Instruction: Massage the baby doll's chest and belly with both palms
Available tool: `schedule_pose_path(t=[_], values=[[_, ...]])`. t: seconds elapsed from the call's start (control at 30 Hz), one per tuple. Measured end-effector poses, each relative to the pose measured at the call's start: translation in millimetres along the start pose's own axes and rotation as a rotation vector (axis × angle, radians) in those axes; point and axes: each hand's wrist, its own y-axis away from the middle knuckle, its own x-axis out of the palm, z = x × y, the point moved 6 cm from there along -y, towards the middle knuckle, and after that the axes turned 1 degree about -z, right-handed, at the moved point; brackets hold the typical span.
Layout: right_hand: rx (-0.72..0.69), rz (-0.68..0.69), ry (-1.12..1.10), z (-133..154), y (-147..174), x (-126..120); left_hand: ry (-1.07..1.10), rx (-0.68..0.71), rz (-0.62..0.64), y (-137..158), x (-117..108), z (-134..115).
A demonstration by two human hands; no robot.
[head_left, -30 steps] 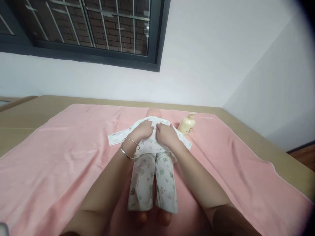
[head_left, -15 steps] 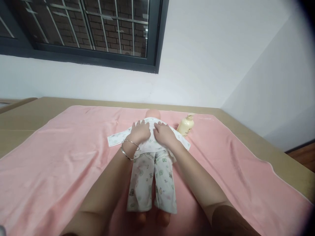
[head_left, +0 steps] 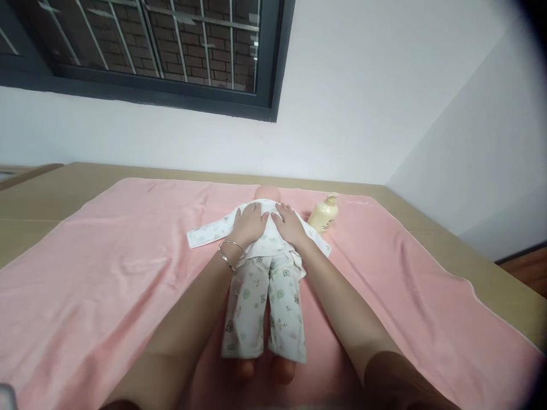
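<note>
A baby doll [head_left: 268, 193] lies with its head toward the wall, dressed in a white patterned top [head_left: 271, 242] and matching trousers [head_left: 248, 310]. Its sleeves spread out to both sides and its feet poke from the trouser legs. Flat on the left of the doll's upper body rests my left hand [head_left: 250, 224], fingers stretched toward the doll's head; two silver bangles [head_left: 228, 254] circle that wrist. My right hand [head_left: 289, 224] lies on the right side in the same way, fingers extended. The two thumbs are close together near the middle. Neither hand grips anything.
A pale yellow pump bottle [head_left: 323, 214] leans beside the doll's right-hand sleeve. Under everything spreads a pink blanket [head_left: 128, 239] over a tan surface [head_left: 427, 233]. Behind stands a white wall with a dark-framed barred window [head_left: 273, 68]. A grey object shows at the lower left corner.
Both hands have slid slightly up the doll's body toward its head, and the fingers look straighter. The view has tilted a little; the doll and bottle stay in place.
</note>
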Motion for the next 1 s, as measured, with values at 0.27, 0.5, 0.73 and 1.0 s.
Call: schedule_pose_path(t=[0.27,0.5,0.73,1.0], values=[[-0.011,0.007,0.029,3.2,1.6,0.8,0.026,-0.025,0.075,-0.2,9.9,2.3],[-0.015,-0.001,0.055,1.5,0.1,3.2,0.082,-0.014,0.074,-1.1,11.1,5.6],[-0.029,-0.01,0.077,3.0,0.3,2.8,0.122,-0.035,0.065,-1.7,12.5,6.8],[-0.025,-0.007,0.076,3.0,0.6,2.4,0.122,-0.034,0.044,-1.3,13.0,7.7]])
